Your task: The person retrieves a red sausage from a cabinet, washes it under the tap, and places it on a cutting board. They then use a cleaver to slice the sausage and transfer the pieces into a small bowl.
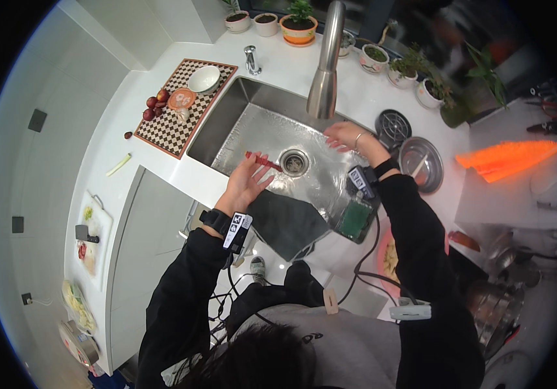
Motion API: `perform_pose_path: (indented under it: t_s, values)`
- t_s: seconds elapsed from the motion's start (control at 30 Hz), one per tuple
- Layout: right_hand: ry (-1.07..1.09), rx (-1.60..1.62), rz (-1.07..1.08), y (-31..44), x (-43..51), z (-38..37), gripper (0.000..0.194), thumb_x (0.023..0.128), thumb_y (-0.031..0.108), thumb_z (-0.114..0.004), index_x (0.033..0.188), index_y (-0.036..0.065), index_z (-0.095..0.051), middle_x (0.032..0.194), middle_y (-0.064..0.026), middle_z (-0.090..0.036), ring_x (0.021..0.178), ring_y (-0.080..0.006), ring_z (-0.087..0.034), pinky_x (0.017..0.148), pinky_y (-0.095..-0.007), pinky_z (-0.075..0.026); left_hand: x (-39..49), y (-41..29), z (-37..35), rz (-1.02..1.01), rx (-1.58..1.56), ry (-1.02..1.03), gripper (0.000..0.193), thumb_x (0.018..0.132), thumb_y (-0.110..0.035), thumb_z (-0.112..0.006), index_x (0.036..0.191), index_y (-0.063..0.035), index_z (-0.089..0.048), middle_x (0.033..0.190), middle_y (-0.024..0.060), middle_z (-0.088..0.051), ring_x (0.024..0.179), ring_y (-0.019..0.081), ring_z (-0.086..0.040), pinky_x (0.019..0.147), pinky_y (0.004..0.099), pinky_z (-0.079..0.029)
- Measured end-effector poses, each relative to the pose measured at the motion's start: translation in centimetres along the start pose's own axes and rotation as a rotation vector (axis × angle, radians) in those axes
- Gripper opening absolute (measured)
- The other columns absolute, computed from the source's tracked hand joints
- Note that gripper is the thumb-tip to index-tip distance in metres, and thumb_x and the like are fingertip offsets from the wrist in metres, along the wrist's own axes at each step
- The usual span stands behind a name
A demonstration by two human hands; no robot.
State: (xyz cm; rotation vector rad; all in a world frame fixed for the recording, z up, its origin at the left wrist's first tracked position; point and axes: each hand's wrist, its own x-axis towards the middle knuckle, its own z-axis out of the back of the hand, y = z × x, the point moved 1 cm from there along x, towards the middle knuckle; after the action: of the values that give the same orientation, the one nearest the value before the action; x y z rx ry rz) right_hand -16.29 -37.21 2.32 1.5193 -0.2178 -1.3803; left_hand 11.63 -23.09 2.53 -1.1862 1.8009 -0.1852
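Note:
My left hand [245, 184] is over the near left edge of the stainless steel sink [259, 129], palm up. It holds a slim, wrinkled red piece of food [264, 161], which I cannot tell as chili or sausage. One end of this piece points towards the drain [294, 163]. On the right, my right hand [349, 136] hovers above the basin just below the faucet's spout [322, 92], fingers apart and holding nothing. Wet film shines on the sink floor. A dark cloth [283, 223] hangs over the sink's front edge, and a green scouring pad [355, 219] lies at the near right corner.
Left of the sink, a checkered mat [161, 129] carries a white bowl [204, 79], onions [149, 114] and garlic [182, 114]. A cleaver [83, 234] rests on the cutting board [100, 243]. Right of the basin are a metal bowl [435, 167] and a black drain strainer [393, 125]. Potted plants [299, 30] line the back.

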Motion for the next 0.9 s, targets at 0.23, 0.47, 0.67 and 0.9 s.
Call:
perform_pose_path:
  t_s: [0.23, 0.47, 0.67, 0.9]
  values:
    - [0.268, -0.167, -0.086, -9.6, -5.1, -16.4, 0.040, 0.078, 0.030, -0.066, 0.112, 0.012, -0.053, 0.099, -0.0121, -0.059, 0.090, -0.0247, -0.061, 0.071, -0.0366, -0.052, -0.9, 6.0, 6.9, 0.198, 0.040, -0.106, 0.020, 0.094, -0.025, -0.049, 0.106, -0.0108, -0.052, 0.111, 0.0060, -0.056, 0.109, 0.0207, -0.052, 0.092, 0.0400, -0.046]
    - [-0.231, -0.634, 0.265, -11.2, -8.2, -21.1, 0.053, 0.075, 0.029, -0.068, 0.124, 0.015, -0.052, 0.109, -0.0196, -0.053, 0.100, -0.0309, -0.054, 0.089, -0.0358, -0.044, -3.1, 5.1, 8.1, 0.255, 0.098, 0.008, 0.017, 0.091, -0.027, -0.054, 0.105, -0.0174, -0.055, 0.111, 0.0009, -0.054, 0.114, 0.0169, -0.046, 0.092, 0.0417, -0.043]
    - [-0.332, -0.066, 0.185, -8.0, -11.8, -22.7, 0.056, 0.082, 0.029, -0.062, 0.127, 0.001, -0.044, 0.105, -0.0158, -0.059, 0.090, -0.0230, -0.059, 0.079, -0.0320, -0.047, -8.0, 3.2, 6.6, 0.005, -0.091, 0.354, 0.030, 0.092, -0.028, -0.052, 0.118, -0.0134, -0.047, 0.120, 0.0046, -0.053, 0.111, 0.0191, -0.052, 0.092, 0.0379, -0.045]
    - [-0.140, 0.170, -0.049, -5.4, -13.6, -27.0, 0.037, 0.088, 0.032, -0.059, 0.116, 0.009, -0.053, 0.098, -0.0036, -0.059, 0.081, -0.0113, -0.059, 0.067, -0.0246, -0.050, -14.0, -3.4, 9.3, -0.211, -0.046, 0.209, 0.022, 0.092, -0.029, -0.053, 0.107, -0.0127, -0.055, 0.109, 0.0037, -0.059, 0.103, 0.0192, -0.058, 0.086, 0.0324, -0.047]
